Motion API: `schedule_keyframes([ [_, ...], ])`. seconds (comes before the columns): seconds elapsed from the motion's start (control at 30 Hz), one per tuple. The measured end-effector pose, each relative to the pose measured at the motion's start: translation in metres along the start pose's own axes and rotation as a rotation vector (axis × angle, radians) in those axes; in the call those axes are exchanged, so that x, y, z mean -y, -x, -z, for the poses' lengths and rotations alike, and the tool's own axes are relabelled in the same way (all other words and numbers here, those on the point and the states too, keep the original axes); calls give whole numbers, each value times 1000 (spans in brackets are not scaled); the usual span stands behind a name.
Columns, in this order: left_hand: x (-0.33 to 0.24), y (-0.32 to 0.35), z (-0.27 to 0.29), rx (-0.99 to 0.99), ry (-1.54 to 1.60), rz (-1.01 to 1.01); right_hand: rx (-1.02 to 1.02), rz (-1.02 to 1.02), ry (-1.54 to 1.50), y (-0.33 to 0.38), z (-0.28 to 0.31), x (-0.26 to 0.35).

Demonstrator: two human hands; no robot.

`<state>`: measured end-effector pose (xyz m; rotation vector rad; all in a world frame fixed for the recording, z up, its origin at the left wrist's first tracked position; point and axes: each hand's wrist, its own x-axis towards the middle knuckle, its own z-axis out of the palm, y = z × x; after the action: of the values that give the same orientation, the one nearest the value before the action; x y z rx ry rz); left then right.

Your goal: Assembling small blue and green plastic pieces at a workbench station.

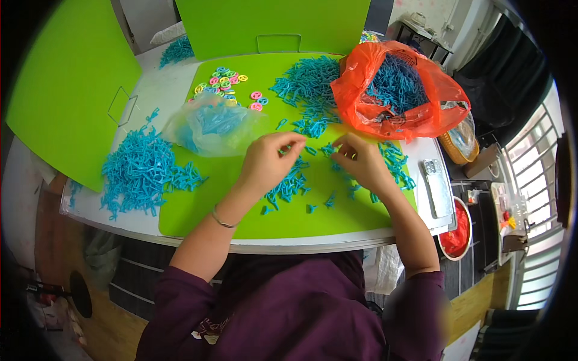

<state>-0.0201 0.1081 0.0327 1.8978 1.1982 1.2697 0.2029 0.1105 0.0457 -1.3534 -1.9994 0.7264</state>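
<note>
My left hand (269,161) and my right hand (359,160) hover close together over a green mat (211,204). Both pinch small blue plastic pieces (328,149) between thumb and fingers, and the two hands almost meet. Loose blue pieces (288,188) lie scattered under and between them. A thin bracelet sits on my left wrist. A big heap of the same blue pieces (141,171) lies at the mat's left edge, and another heap (310,90) spreads behind my hands.
An orange plastic bag (415,114) full of blue pieces stands at the back right. A clear bag (211,123) of blue pieces lies at left centre. Small pink, yellow and blue rings (226,81) lie behind it. Green upright boards (66,78) wall the left and back. A phone (436,186) lies at the right.
</note>
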Motion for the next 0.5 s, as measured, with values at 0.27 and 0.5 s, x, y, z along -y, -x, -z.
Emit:
schedule_keyframes([
  [0.27, 14, -28, -27, 13, -591, -324, -109, 58, 86, -7, 5, -16],
  [0.5, 30, -64, -48, 238, -623, -255, -117, 106, 83, -8, 3, -21],
])
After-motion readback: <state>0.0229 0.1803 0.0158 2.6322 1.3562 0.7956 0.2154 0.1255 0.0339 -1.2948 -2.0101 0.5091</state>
